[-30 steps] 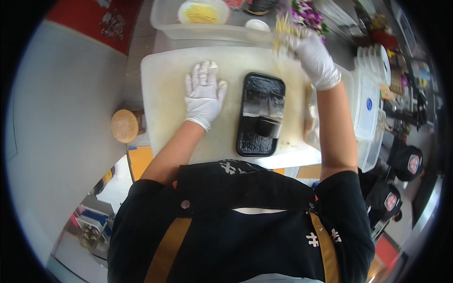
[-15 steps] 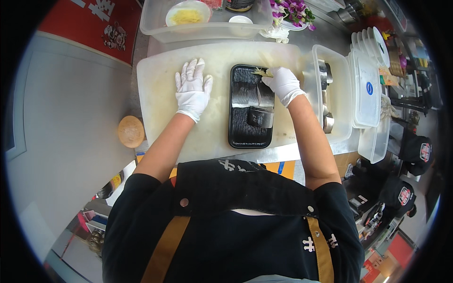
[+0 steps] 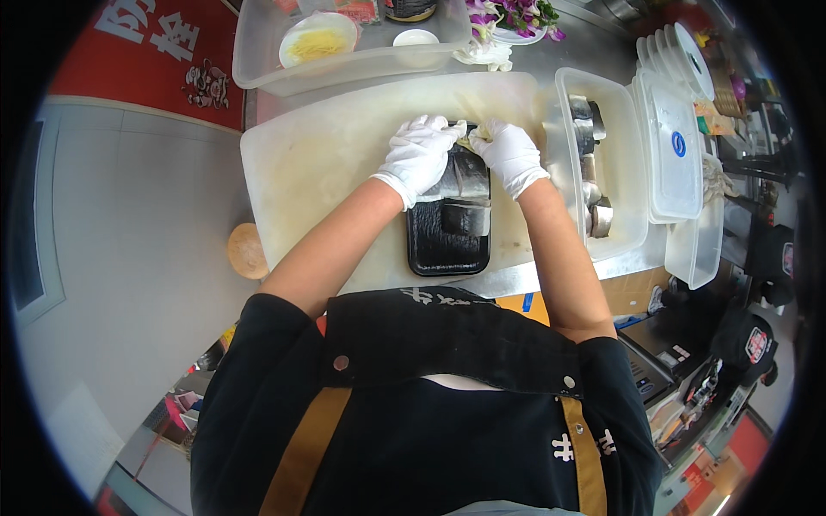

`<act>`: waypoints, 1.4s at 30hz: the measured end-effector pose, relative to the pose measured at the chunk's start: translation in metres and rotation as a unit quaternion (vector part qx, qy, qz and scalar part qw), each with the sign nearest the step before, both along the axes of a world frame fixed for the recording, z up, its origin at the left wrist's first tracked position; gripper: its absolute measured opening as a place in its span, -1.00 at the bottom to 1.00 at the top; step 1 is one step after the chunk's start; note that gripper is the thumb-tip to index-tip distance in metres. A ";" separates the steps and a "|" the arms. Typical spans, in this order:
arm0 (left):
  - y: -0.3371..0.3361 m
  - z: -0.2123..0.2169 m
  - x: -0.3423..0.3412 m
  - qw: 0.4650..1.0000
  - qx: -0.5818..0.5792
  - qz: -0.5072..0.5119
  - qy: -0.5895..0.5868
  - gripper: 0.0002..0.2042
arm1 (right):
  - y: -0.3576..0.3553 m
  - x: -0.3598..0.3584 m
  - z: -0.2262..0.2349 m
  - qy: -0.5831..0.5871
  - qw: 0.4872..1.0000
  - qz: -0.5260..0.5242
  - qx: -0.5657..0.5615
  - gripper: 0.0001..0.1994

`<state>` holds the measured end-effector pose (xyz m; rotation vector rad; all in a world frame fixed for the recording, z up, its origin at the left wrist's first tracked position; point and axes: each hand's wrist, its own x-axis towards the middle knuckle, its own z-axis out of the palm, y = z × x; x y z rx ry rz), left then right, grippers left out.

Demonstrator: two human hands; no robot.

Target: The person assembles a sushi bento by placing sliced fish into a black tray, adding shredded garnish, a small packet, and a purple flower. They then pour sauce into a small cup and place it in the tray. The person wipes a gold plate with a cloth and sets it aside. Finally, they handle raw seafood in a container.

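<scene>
A white cutting board serves as the landmark. On its right half lies a black rectangular tray holding silvery fish pieces. Both white-gloved hands meet at the tray's far end: the left hand lies curled over the fish, fingers bent down on it, and the right hand is pinched at the tray's top edge on a small pale bit; what exactly it grips is too small to tell.

Just right of the board stands a clear plastic tub with more silvery fish pieces, and beyond it a lidded clear container with a round blue label. Stacked white plates sit behind that. Behind the board, a long clear bin holds a white bowl of yellow shreds; purple flowers lie to the bin's right. Left of the board is a red sign with white characters and, lower, a round tan object.
</scene>
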<state>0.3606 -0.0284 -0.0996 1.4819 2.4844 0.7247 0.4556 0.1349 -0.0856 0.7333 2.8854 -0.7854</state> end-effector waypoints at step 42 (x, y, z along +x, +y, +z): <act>-0.136 -0.019 -0.011 0.958 -0.033 0.279 0.062 -0.42 | 0.040 -0.259 0.016 -0.198 0.932 0.194 0.232 -0.72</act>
